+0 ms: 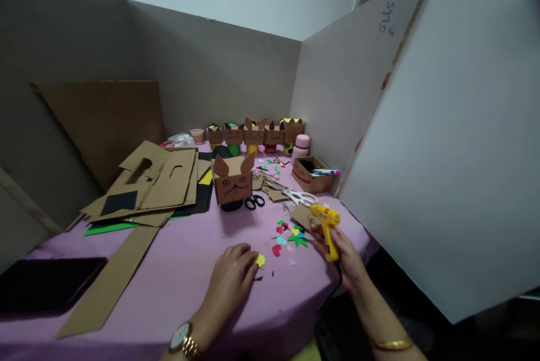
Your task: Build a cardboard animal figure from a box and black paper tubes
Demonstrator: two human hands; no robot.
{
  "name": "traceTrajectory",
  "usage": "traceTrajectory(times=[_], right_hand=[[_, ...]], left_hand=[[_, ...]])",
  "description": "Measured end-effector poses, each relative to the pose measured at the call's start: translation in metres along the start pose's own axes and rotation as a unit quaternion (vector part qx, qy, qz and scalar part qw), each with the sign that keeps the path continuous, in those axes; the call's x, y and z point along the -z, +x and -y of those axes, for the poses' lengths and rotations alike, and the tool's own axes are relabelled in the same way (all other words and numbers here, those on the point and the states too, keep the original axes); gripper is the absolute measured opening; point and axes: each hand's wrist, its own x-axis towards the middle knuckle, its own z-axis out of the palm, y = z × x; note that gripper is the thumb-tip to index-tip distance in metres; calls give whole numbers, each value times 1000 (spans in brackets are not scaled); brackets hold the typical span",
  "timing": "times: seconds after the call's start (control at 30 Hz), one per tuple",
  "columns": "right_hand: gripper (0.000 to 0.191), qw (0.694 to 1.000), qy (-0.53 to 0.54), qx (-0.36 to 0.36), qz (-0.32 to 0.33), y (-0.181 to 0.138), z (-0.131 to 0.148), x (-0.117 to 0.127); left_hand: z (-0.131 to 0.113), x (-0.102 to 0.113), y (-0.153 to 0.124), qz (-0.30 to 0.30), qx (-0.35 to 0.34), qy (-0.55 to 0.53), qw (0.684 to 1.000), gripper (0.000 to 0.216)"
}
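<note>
My left hand (231,278) rests on the pink tablecloth (177,282), its fingertips pinched on a small yellow paper flower (260,260). My right hand (342,254) grips a yellow hot glue gun (327,224), nozzle pointing left over a brown cardboard scrap (302,215). Small coloured paper shapes (289,234) lie between the two hands. A cardboard box figure with ears and a drawn face (233,183) stands a little beyond my left hand. A watch is on my left wrist, a bangle on my right.
White-handled scissors (300,198) and black-handled scissors (255,202) lie near the box figure. Cardboard sheets (156,181) are piled at left, a long strip (110,282) lies nearer. Several box figures (253,136) line the back. A small box with a marker (314,174) sits right. Board walls enclose the table.
</note>
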Motion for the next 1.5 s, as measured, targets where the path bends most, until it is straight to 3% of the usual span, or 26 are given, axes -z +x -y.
traceTrajectory(times=[0.1, 0.27, 0.47, 0.67, 0.8, 0.97, 1.13, 1.37, 1.5], right_hand=[[46, 1000, 11, 15, -11, 8, -9, 0], [42, 995, 41, 57, -67, 20, -5, 20], [44, 995, 67, 57, -54, 10, 3, 23], [41, 989, 94, 77, -80, 11, -4, 10], [35, 982, 101, 101, -121, 9, -12, 13], [32, 981, 105, 99, -126, 3, -19, 17], [31, 979, 124, 98, -128, 0, -21, 17], [32, 976, 139, 97, -137, -2, -24, 19], [33, 980, 140, 74, -117, -4, -21, 23]], left_hand=[[1, 0, 0, -4, -2, -1, 1000, 24], [6, -4, 0, -13, -1, -13, 1000, 25], [9, -2, 5, -21, 8, -38, 999, 30], [-22, 5, 54, -10, -6, -54, 999, 34], [-48, -11, 102, 28, -7, -56, 998, 27], [-66, -34, 145, 49, 52, -31, 997, 24], [-77, -46, 161, 65, 81, -42, 994, 23], [-96, -67, 173, 62, 35, -130, 989, 24], [-83, -55, 160, 47, 25, -156, 986, 26]])
